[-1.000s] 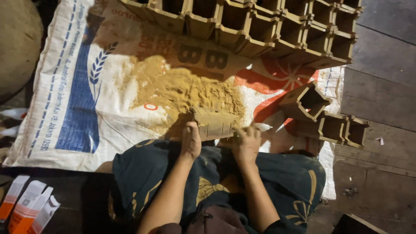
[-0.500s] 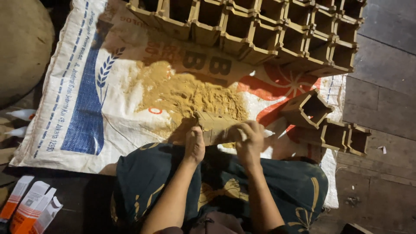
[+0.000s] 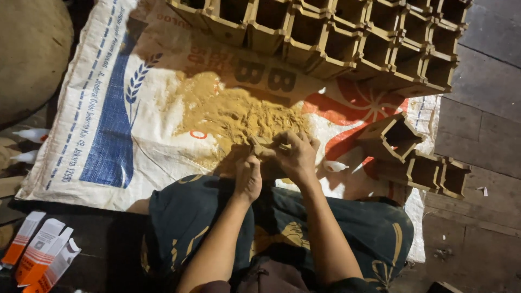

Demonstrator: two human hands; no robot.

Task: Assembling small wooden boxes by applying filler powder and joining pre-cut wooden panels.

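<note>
Both my hands meet over a small square wooden box (image 3: 267, 147) at the near edge of a pile of yellow sawdust (image 3: 233, 114). My left hand (image 3: 248, 174) grips the box from below. My right hand (image 3: 297, 156) wraps over its top and right side, hiding most of it. The sawdust lies on a white woven sack (image 3: 108, 108) with blue and red print, spread on the floor in front of my lap.
Rows of open square wooden boxes (image 3: 347, 40) are stacked along the sack's far edge. Three more boxes (image 3: 412, 157) lie at the right. A small white glue bottle (image 3: 335, 166) lies by my right hand. Orange and white cartons (image 3: 43, 255) sit at the lower left.
The box has turned in my hands and my right hand has closed over its top. My hands have drawn closer together at the pile's edge.
</note>
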